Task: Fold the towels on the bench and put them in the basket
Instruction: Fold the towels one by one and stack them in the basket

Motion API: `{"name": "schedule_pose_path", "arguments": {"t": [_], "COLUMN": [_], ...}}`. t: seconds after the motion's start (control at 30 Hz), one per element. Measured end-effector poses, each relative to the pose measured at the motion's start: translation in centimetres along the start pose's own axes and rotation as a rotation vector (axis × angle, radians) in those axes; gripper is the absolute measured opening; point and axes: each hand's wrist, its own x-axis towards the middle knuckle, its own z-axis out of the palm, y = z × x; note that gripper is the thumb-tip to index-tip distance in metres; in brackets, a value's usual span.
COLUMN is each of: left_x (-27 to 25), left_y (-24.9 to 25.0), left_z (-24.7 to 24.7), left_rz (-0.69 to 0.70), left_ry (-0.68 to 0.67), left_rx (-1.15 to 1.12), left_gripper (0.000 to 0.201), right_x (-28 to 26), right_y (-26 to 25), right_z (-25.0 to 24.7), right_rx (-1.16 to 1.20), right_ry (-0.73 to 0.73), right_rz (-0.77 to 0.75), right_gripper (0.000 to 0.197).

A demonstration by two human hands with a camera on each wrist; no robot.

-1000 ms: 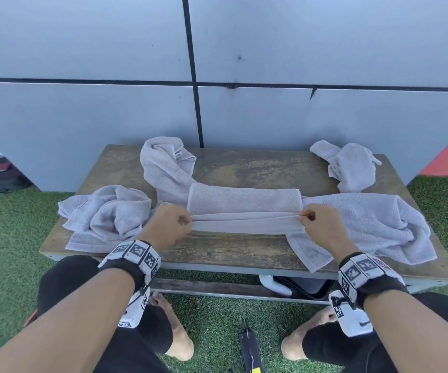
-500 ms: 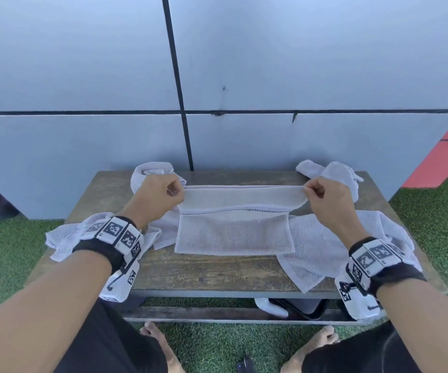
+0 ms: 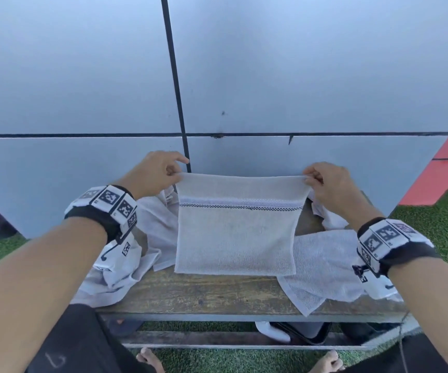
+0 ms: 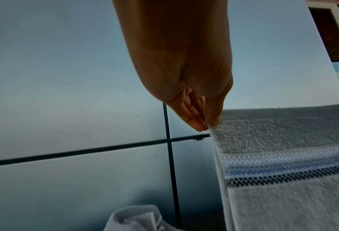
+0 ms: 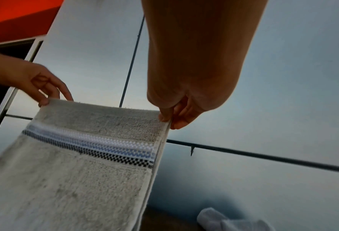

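Both hands, left (image 3: 153, 172) and right (image 3: 328, 184), pinched the towel's (image 3: 236, 232) top corners; its bottom edge touched the worktop (image 3: 204, 294) between loose towels (image 3: 325, 262).

**Grey panelled wall, green turf and a worn bench**

The scene is closed off at the back by a pale grey-blue wall (image 3: 298, 76), divided into large panels by thin dark seams. At the right edge a red band (image 3: 443, 179) is seen slanting along the wall. The ground is covered by green artificial turf (image 3: 438, 232). A weathered wooden bench (image 3: 217, 294) on a metal frame is set against the wall. Everything is lit by even, soft daylight.
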Motion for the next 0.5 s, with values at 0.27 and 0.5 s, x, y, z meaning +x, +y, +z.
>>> {"name": "schedule_pose_path", "arguments": {"t": [0.27,0.5], "left_x": [3.4,3.2], "left_y": [2.9,3.4], "left_z": [-3.5,-3.3], "left_rz": [-0.035,-0.028], "left_ry": [0.133,0.435], "left_rx": [0.045,-0.167], "left_gripper": [0.004,0.007], "right_x": [5.0,6.0], "right_y": [-1.7,-3.7], "right_z": [-3.7,-5.0], "right_rx": [-0.091,0.028], "right_ry": [0.096,0.281], "right_rz": [-0.071,-0.107], "right_gripper": [0.014,0.012]}}
